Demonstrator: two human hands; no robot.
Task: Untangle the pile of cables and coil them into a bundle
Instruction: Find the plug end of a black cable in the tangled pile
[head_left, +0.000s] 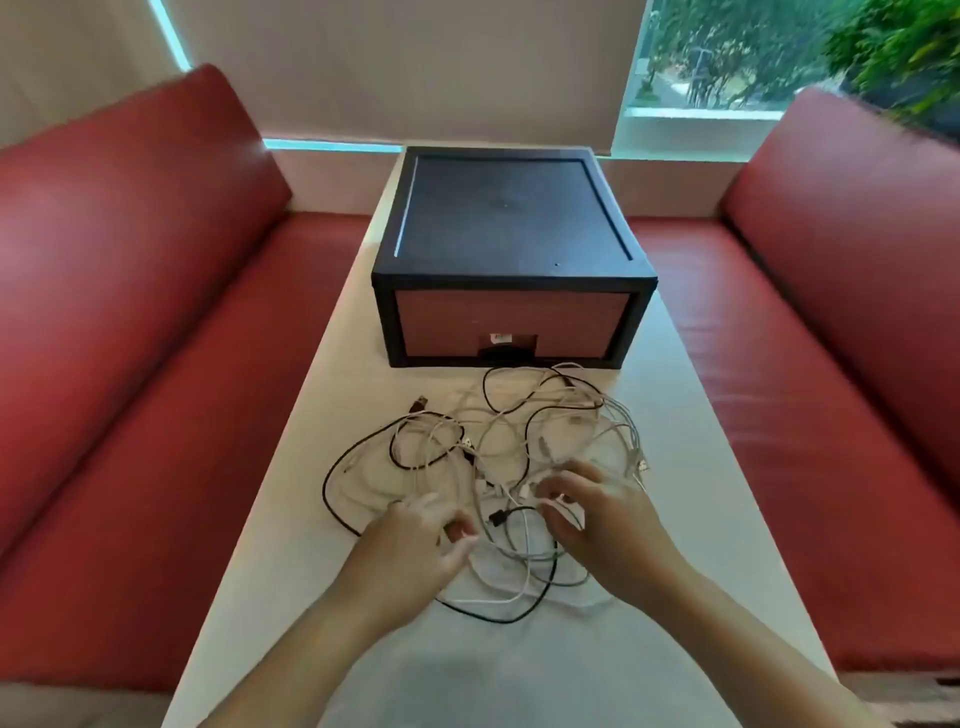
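A long white table (260, 545) runs between red booth seats (130, 322) toward a window (717, 57). The cable pile (519, 441) sprawls on it, just before a black drawer box (511, 223). The left hand (410, 545) pinches a strand at the pile's near edge. The right hand (602, 525) curls its fingers into the pile; I cannot tell whether it grips, because of blur.

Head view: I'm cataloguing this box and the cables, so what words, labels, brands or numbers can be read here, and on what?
No text here is readable.
Small white sticker at the handle notch of the drawer box: dark print, too blurred to read.
Cables: no legible marking on cords or plugs.
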